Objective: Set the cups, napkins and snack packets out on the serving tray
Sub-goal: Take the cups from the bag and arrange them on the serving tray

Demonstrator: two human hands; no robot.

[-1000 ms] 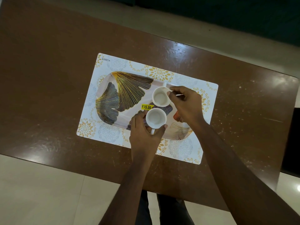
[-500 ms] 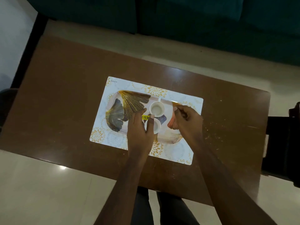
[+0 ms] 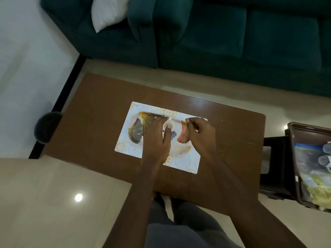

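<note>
The serving tray (image 3: 138,129), printed with fan-shaped leaves, lies on a white patterned placemat (image 3: 186,163) on the brown table (image 3: 100,111). One small white cup (image 3: 168,124) stands upright near the tray's far edge. My left hand (image 3: 156,140) lies over the middle of the tray with its fingers stretched out and its thumb against that cup. It hides the spot just in front of the cup. My right hand (image 3: 201,134) hovers over the tray's right end. Its fingers are curled and its fingertips pinched, and I see nothing between them.
A dark crate (image 3: 292,140) stands to the right of the table; inside it are snack packets (image 3: 315,178) and small round white items (image 3: 327,161). A teal sofa (image 3: 215,36) with a white cushion (image 3: 105,13) runs behind the table. A black rounded object (image 3: 47,127) sits off the left end.
The view has pulled back and up, so the sofa and crate now show. My left hand now covers the near cup. My right hand has come away from the far cup toward the tray's right end.
</note>
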